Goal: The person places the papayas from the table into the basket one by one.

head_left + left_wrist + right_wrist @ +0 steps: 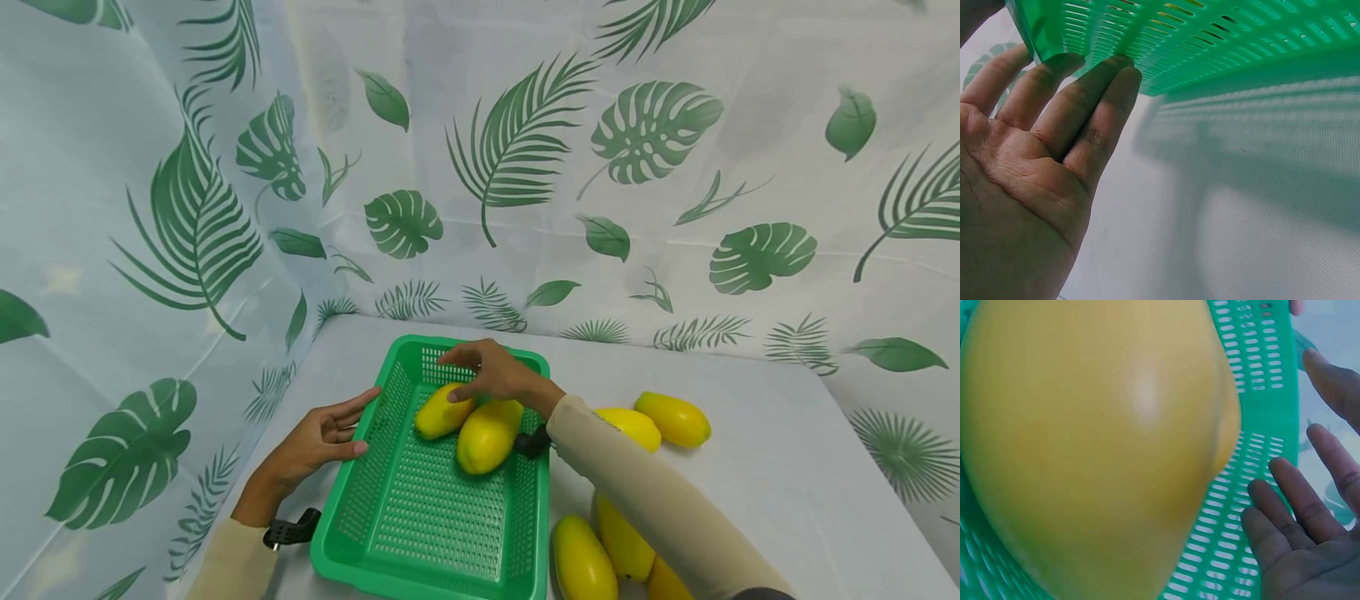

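Note:
Two yellow papayas (486, 440) lie side by side toward the far end of a green plastic basket (341, 533). Over them is my right hand (491, 372), its fingers spread and holding nothing. In the right wrist view one papaya (1097, 444) fills much of the picture, and the right hand (1310, 531) is apart from it. My left hand (322, 440) is at the basket's left side, fingertips by the rim. Seen from the left wrist, the left hand (1041, 150) has its fingers extended against the slotted outer wall (1210, 31).
On the white table (765, 467) right of the basket lie several more papayas (583, 560), partly hidden by my right sleeve (645, 492). Another papaya (673, 419) lies farther back. A leaf-patterned sheet (525, 275) hangs behind and along the left.

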`<state>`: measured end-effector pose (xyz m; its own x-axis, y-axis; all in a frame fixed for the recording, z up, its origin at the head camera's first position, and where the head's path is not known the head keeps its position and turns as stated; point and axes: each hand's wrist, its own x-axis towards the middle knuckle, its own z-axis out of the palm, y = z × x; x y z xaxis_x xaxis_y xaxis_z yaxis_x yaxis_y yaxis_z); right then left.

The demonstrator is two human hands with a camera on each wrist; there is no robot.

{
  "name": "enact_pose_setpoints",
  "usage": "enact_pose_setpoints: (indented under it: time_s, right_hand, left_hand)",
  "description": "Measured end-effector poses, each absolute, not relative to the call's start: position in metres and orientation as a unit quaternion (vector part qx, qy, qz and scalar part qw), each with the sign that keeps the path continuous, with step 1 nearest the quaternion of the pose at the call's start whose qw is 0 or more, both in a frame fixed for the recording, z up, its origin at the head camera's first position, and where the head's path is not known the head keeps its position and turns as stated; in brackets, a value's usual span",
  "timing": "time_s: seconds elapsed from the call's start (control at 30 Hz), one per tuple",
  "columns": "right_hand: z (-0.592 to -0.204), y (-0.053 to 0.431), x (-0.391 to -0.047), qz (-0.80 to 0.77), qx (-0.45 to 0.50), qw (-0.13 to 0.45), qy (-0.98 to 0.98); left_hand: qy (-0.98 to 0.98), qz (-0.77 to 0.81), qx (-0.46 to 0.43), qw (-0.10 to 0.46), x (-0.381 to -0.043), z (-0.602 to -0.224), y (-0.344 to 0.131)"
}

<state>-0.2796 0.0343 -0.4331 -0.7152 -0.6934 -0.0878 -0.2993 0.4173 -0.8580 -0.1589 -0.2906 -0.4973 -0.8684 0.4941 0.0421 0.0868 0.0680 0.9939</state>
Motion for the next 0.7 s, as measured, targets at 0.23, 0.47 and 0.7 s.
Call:
enact_pose_setpoints:
  time_s: [0.23, 0.47, 0.7]
  right_hand:
    - [-0.42, 0.052, -0.279, -0.457, -0.288, 0.205, 0.816]
    - [-0.407, 0.073, -0.278, -0.473, -0.28, 0.194, 0.813]
    - [-0.397, 0.096, -0.276, -0.494, -0.272, 0.177, 0.807]
  left_hand:
    - [0.708, 0.656, 0.21, 0.158, -0.158, -0.497, -0.29]
    - [0.713, 0.653, 0.206, 0.152, -0.157, -0.495, -0.291]
    - [0.718, 0.649, 0.204, 0.147, -0.158, -0.496, -0.291]
